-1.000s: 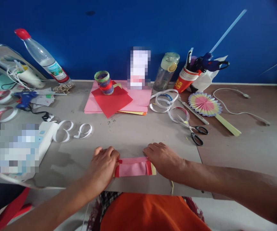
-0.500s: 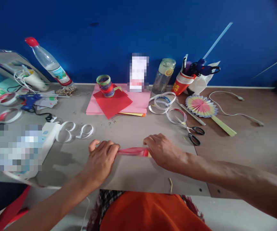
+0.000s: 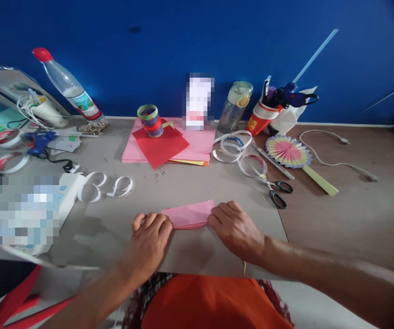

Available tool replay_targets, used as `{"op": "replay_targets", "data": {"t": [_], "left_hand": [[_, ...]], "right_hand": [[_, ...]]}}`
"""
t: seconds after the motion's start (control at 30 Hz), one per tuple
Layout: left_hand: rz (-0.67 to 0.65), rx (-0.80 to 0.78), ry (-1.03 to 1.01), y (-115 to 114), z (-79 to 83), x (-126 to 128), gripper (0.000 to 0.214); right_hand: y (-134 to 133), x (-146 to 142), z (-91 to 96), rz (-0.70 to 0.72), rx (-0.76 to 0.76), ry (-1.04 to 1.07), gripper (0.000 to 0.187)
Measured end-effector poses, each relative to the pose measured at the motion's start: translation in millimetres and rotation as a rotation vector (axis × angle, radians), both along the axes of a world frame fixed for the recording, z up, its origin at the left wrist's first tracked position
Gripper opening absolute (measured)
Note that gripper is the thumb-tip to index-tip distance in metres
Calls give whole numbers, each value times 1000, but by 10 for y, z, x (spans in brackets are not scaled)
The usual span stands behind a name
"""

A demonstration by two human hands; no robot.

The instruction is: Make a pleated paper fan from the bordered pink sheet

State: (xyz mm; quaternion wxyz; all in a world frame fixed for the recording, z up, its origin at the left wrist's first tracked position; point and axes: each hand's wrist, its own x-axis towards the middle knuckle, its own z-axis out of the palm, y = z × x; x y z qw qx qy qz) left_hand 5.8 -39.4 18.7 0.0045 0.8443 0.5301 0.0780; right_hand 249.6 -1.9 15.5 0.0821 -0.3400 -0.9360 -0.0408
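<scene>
A folded strip of pink paper [image 3: 190, 214] lies just above the table near its front edge, a redder layer showing along its lower side. My left hand [image 3: 153, 240] pinches the strip's left end, fingers curled over it. At the other end my right hand [image 3: 236, 228] is closed on the paper, knuckles up. Both thumbs are mostly hidden. Beyond the hands, a red paper square [image 3: 160, 148] rests on a stack of pink sheets [image 3: 133, 153], and a small colourful cup [image 3: 151, 121] stands on it.
Black-handled scissors [image 3: 278, 198], tape rolls [image 3: 231, 147] and a pleated paper fan [image 3: 287, 151] lie to the right. A paper cup [image 3: 260, 118] with tools and a bottle [image 3: 239, 103] stand behind. On the left are a tilted bottle [image 3: 80, 98], a blue glue gun [image 3: 41, 142] and white tape loops [image 3: 92, 187].
The pink strip has turned from edge-on to showing its broad pink face. Both hands have come slightly nearer to me and stay at its ends.
</scene>
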Motion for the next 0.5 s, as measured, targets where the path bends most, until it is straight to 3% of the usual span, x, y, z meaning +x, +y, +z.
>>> {"op": "replay_targets", "data": {"t": [0.27,0.5], "left_hand": [[23,-54,-49,2,7,-16,20],[87,-249,-134,132,26,-58,17]], "right_hand": [[31,38,-36,-7,-179,18,13],[206,34,50,-58,-488,-13,18]]}}
